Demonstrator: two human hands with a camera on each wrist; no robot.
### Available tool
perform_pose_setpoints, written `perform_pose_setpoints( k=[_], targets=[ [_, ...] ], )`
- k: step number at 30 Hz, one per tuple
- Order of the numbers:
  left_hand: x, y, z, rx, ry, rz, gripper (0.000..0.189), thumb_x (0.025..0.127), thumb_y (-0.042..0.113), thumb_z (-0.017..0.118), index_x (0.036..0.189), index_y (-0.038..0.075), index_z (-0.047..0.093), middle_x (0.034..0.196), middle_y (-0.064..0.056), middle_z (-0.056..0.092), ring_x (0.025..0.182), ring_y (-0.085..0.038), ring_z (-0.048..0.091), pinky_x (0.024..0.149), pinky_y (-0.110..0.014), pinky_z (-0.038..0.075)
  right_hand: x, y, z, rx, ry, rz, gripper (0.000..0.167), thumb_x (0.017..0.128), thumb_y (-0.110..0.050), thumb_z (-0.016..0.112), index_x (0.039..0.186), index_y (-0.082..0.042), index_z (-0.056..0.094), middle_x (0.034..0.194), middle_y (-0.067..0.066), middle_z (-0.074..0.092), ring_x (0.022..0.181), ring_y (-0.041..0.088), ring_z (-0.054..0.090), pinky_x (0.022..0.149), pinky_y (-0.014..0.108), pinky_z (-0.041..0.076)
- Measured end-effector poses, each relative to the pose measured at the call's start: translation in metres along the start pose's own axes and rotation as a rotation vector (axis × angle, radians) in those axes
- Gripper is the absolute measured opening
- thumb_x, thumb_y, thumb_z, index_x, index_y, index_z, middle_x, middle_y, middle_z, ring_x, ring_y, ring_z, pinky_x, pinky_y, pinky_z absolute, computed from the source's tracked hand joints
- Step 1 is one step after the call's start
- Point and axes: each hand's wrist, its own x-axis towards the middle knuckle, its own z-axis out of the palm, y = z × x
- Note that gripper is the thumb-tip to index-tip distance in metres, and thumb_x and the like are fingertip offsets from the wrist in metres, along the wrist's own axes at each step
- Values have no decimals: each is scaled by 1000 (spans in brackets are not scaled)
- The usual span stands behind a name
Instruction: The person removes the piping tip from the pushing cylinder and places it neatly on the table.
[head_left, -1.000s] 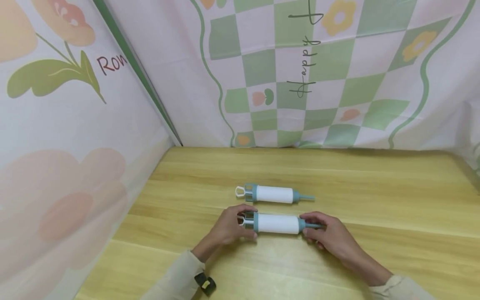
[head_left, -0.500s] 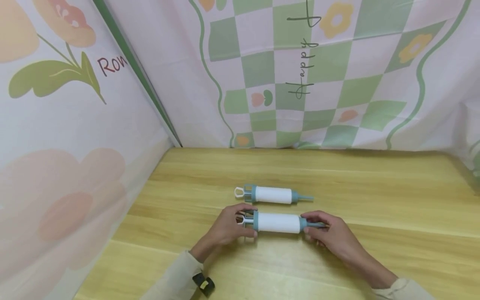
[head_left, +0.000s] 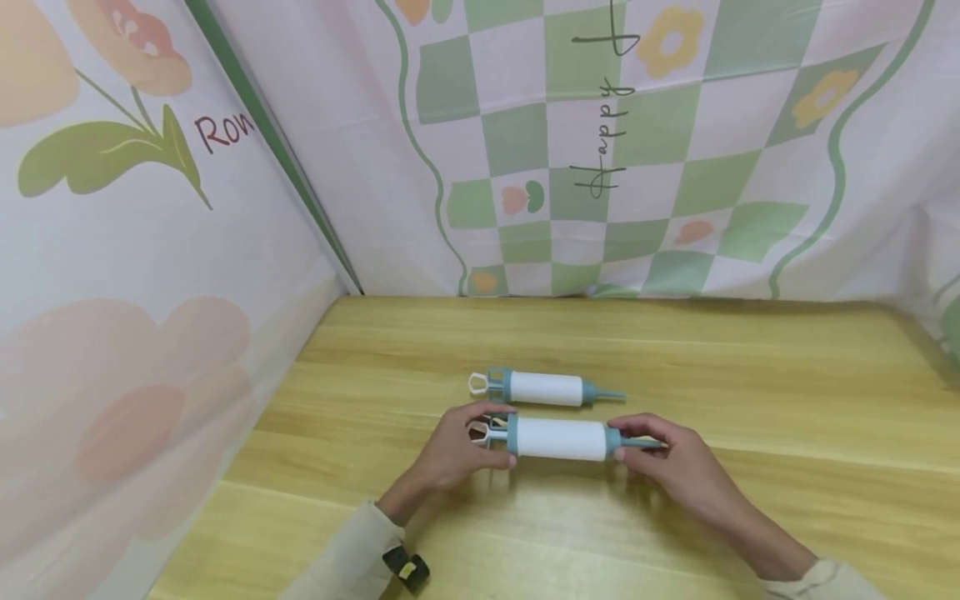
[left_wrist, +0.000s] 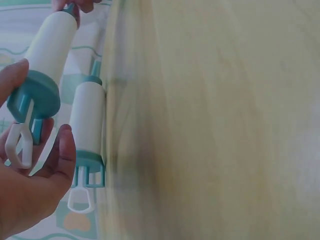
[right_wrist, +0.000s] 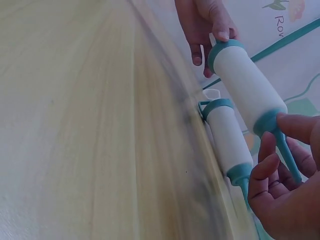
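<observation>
Two syringe-like tubes, each with a white barrel, teal end caps, a thin teal nozzle and a white ring-shaped plunger handle, are in view. My left hand (head_left: 461,446) grips the nearer syringe (head_left: 561,439) by its teal handle end, thumb on one side and fingers on the other. At the opposite end, my right hand (head_left: 678,462) holds the teal cap and nozzle between thumb and fingers. The nearer syringe looks slightly raised off the table. Just behind it lies the farther syringe (head_left: 546,389), parallel and untouched; the left wrist view also shows this farther syringe (left_wrist: 88,117).
The wood-grain table (head_left: 750,367) spreads under both hands. A printed cloth (head_left: 585,167) with green checks hangs along its back edge, and a flowered cloth (head_left: 150,267) stands at the left. A black band (head_left: 407,569) hangs at the left sleeve.
The nearer syringe has shifted slightly up and to the right in the head view, both hands moving with it. The farther syringe stays where it lay.
</observation>
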Motion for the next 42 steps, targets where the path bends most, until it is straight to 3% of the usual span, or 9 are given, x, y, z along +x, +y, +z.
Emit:
perform_pose_setpoints(
  k=[8, 15, 18, 24, 30, 36, 42],
  targets=[
    [2, 9, 3, -92, 5, 44, 53, 78, 7, 84, 128, 11, 68, 115, -8, 64, 96, -28, 64, 80, -34, 56, -7, -8, -5, 2, 59, -22, 40, 95, -14, 70, 130, 1, 60, 125, 20, 60, 97, 23, 67, 75, 32, 58],
    [5, 21, 7, -108, 54, 83, 53, 77, 11, 83, 127, 13, 68, 110, -9, 63, 93, -28, 62, 79, -37, 55, -9, -15, -11, 112, 71, -128, 34, 99, -8, 64, 130, 3, 59, 109, 6, 65, 85, 20, 66, 70, 28, 57],
    [6, 26, 9, -109, 75, 108, 53, 77, 10, 83, 127, 14, 68, 109, -9, 62, 92, -26, 61, 80, -40, 55, -9, -17, -14, 147, 65, -174, 30, 99, -4, 62, 128, 1, 61, 101, 6, 67, 76, 17, 64, 65, 26, 55],
    [6, 35, 13, -160, 86, 119, 53, 76, 3, 82, 126, 12, 67, 110, -10, 60, 92, -22, 62, 77, -36, 57, -11, -20, -17, 174, 61, -211, 28, 98, 0, 61, 126, 1, 61, 97, 9, 67, 74, 18, 64, 64, 26, 54],
    [5, 38, 16, -243, 75, 113, 54, 75, -4, 79, 126, 7, 65, 113, -13, 59, 91, -26, 65, 78, -39, 58, -12, -22, -17, 148, 56, -208, 30, 99, -2, 60, 128, 2, 59, 99, 7, 65, 75, 18, 64, 64, 25, 54],
    [6, 37, 19, -235, 70, 134, 54, 74, -6, 78, 124, 7, 65, 113, -12, 58, 89, -28, 64, 74, -38, 59, -14, -22, -16, 50, 62, -163, 30, 103, -7, 56, 131, 5, 56, 89, 12, 66, 75, 19, 64, 62, 26, 53],
    [7, 37, 21, -239, 51, 149, 55, 72, -8, 76, 123, 6, 64, 114, -11, 58, 89, -26, 62, 74, -38, 59, -14, -22, -15, 27, 95, -97, 33, 106, -13, 51, 131, 8, 55, 93, 14, 67, 74, 21, 64, 59, 27, 53]
  ],
)
